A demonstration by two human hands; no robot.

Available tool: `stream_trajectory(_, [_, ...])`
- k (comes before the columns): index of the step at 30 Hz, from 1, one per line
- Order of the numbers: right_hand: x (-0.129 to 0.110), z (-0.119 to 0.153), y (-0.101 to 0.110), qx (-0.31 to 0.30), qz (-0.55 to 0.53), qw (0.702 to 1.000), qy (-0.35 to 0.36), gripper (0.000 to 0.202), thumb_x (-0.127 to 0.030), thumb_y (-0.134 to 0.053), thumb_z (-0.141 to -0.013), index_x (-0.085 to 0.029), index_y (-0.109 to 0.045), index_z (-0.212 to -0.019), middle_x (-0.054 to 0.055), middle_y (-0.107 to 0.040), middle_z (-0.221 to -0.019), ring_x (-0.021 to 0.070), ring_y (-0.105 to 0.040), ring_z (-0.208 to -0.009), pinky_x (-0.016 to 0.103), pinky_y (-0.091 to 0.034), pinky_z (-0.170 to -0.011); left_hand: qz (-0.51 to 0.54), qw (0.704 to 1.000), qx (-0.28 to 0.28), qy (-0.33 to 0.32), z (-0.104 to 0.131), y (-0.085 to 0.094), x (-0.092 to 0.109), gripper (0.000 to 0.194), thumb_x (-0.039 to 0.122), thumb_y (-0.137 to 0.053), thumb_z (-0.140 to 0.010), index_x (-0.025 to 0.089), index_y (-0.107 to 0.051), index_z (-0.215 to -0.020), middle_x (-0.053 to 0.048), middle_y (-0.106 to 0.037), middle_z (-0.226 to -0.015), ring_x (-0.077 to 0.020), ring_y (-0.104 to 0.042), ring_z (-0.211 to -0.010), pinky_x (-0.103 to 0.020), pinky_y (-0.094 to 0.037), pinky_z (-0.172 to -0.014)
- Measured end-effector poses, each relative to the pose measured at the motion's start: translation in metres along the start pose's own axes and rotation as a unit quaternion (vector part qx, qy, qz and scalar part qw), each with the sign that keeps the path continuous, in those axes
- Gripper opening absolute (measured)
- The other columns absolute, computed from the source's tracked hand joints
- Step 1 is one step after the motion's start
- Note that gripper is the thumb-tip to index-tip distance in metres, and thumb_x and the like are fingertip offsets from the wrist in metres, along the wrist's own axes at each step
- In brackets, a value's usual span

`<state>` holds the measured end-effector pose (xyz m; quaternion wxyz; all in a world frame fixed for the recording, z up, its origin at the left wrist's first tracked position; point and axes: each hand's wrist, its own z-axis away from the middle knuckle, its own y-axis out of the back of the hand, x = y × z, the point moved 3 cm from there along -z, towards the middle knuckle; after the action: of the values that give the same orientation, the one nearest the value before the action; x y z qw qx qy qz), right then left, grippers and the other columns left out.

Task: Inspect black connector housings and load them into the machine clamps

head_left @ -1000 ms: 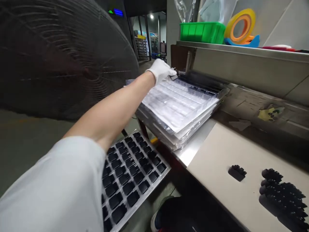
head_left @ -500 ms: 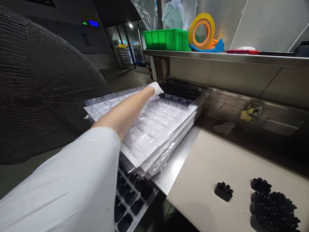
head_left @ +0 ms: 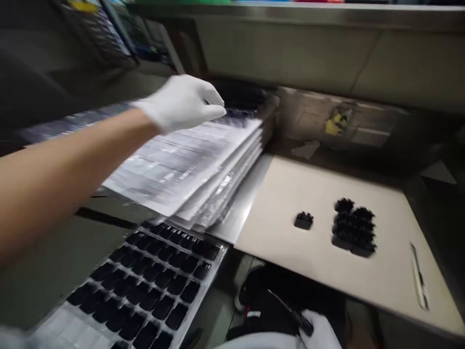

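My left hand (head_left: pixel 187 104), in a white glove, hovers over the stack of clear plastic trays and white sheets (head_left: pixel 178 165). Its thumb and fingers curve together at the tips, and nothing shows between them. Low in the view, my right hand (head_left: pixel 319 332), also gloved, grips a slim tool with a black handle (head_left: pixel 303 322) and a thin pointed shaft; its exact kind is unclear. A clear tray filled with black parts (head_left: pixel 152 286) lies at the lower left. On the beige board (head_left: pixel 272 261) sit a single black part (head_left: pixel 303 221) and a tight cluster of black parts (head_left: pixel 352 228).
A thin pen-like tool (head_left: pixel 419 276) lies near the board's right edge. The metal shelf (head_left: pixel 290 14) runs along the top. A yellow scrap (head_left: pixel 337 122) is on the worn back panel, with a pale scrap (head_left: pixel 305 149) below it.
My left hand has drawn back from the far end of the stack. The view has turned down and right, bringing my right hand, its tool and the board's right side into sight.
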<state>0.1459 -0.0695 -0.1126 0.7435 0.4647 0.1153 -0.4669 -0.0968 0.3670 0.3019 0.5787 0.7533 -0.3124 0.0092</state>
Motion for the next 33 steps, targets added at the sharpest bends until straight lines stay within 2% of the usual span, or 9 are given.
stream_trajectory(3, [0.015,0.009,-0.001,-0.018,0.009,1.000,-0.010,0.012,-0.027,-0.073,-0.090,-0.016,-0.074,-0.095,0.005,-0.074,-0.094,0.0200,-0.071,-0.091,0.034,-0.056,-0.087,0.112,0.977,-0.055,-0.173,0.100,-0.024,0.052,0.023,0.038,-0.077,-0.089,0.021,-0.080,-0.104,0.002,-0.074,-0.094,-0.0230,-0.073,-0.093,-0.046,-0.055,-0.105])
stream_trajectory(6, [0.023,0.008,0.006,-0.020,0.026,0.999,0.011,0.007,-0.013,-0.070,-0.081,-0.018,-0.075,-0.080,0.004,-0.074,-0.082,0.0196,-0.071,-0.083,0.028,-0.050,-0.080,0.172,0.949,-0.126,-0.234,0.175,-0.099,0.092,0.041,0.038,-0.073,-0.093,0.024,-0.071,-0.131,-0.006,-0.074,-0.125,-0.0308,-0.070,-0.116,-0.049,-0.053,-0.109])
stream_trajectory(9, [0.027,0.015,0.016,-0.011,0.041,0.998,0.036,0.011,-0.012,-0.066,-0.078,-0.019,-0.074,-0.080,0.004,-0.075,-0.083,0.0188,-0.069,-0.079,0.027,-0.047,-0.076,0.179,0.952,-0.176,-0.177,0.184,-0.197,0.119,0.059,0.025,-0.074,-0.089,0.020,-0.058,-0.146,-0.014,-0.057,-0.155,-0.0363,-0.051,-0.144,-0.052,-0.041,-0.122])
stream_trajectory(12, [0.038,0.037,0.024,0.010,0.038,0.998,0.046,0.012,-0.016,-0.063,-0.081,-0.020,-0.074,-0.082,0.005,-0.075,-0.085,0.0195,-0.068,-0.080,0.027,-0.047,-0.077,0.193,0.953,-0.191,-0.132,0.164,-0.262,0.130,0.054,0.025,-0.075,-0.088,0.018,-0.063,-0.140,-0.015,-0.068,-0.139,-0.0354,-0.061,-0.133,-0.052,-0.048,-0.116])
stream_trajectory(16, [0.065,0.077,0.024,0.036,0.012,0.999,0.035,0.017,-0.024,-0.060,-0.088,-0.020,-0.076,-0.090,0.008,-0.077,-0.092,0.0229,-0.070,-0.086,0.030,-0.051,-0.081,0.217,0.958,-0.163,-0.095,0.187,-0.268,0.127,0.053,0.025,-0.073,-0.088,0.016,-0.063,-0.139,-0.016,-0.071,-0.131,-0.0337,-0.066,-0.124,-0.050,-0.050,-0.112])
stream_trajectory(20, [0.088,0.105,0.019,0.048,-0.038,0.998,0.023,0.024,-0.032,-0.059,-0.090,-0.019,-0.077,-0.096,0.009,-0.078,-0.093,0.0254,-0.072,-0.087,0.032,-0.054,-0.081,0.261,0.955,-0.130,-0.050,0.287,-0.233,0.113,0.057,0.026,-0.071,-0.090,0.022,-0.055,-0.144,-0.008,-0.075,-0.123,-0.0254,-0.071,-0.116,-0.039,-0.053,-0.108])
stream_trajectory(22, [0.090,0.109,0.020,0.041,-0.028,0.998,0.027,0.024,-0.032,-0.060,-0.089,-0.020,-0.078,-0.099,0.009,-0.078,-0.095,0.0259,-0.072,-0.089,0.032,-0.054,-0.083,0.313,0.936,-0.147,0.073,0.346,-0.230,0.098,0.057,0.030,-0.075,-0.087,0.028,-0.057,-0.141,-0.002,-0.077,-0.118,-0.0221,-0.074,-0.109,-0.033,-0.056,-0.100])
stream_trajectory(27, [0.061,0.092,0.037,0.014,0.222,0.975,0.025,0.019,-0.031,-0.060,-0.088,-0.024,-0.077,-0.090,0.009,-0.075,-0.091,0.0280,-0.069,-0.088,0.035,-0.049,-0.081,0.288,0.859,-0.252,0.340,0.454,-0.281,0.060,0.019,0.024,-0.076,-0.078,0.019,-0.064,-0.091,-0.001,-0.075,-0.084,-0.0215,-0.073,-0.083,-0.029,-0.055,-0.073])
stream_trajectory(33, [0.030,0.068,0.049,-0.036,0.356,0.933,0.035,0.029,-0.041,-0.054,-0.091,-0.026,-0.073,-0.075,0.011,-0.077,-0.089,0.0334,-0.070,-0.090,0.040,-0.048,-0.082,0.307,0.835,-0.260,0.377,0.465,-0.324,0.017,0.024,0.018,-0.083,-0.073,0.017,-0.069,-0.092,-0.002,-0.072,-0.088,-0.0206,-0.068,-0.089,-0.034,-0.053,-0.085])
